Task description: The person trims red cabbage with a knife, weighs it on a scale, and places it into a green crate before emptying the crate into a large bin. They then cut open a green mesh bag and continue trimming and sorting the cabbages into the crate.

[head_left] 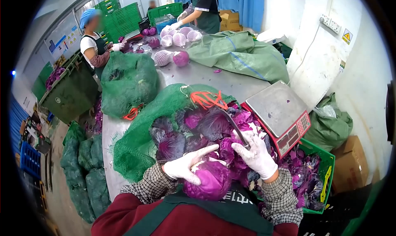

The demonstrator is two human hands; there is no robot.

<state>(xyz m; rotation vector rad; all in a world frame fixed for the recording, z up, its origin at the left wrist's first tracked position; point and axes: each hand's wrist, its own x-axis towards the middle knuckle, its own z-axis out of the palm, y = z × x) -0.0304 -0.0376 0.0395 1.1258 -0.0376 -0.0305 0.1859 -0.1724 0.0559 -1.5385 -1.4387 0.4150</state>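
Just below the left grip (187, 166), on its near side, sits a purple cabbage (209, 183), roundish, with no clear long axis and a pale patch on its far side. That grip is spread, touching it, and is the nearer of the two. Beyond and to the right, the right grip (256, 154) is closed around a dark curved tool (233, 126), its long axis running forward and leftward from there. Farther off, dark cabbages (171, 146) lie beside a green net bag (134, 150).
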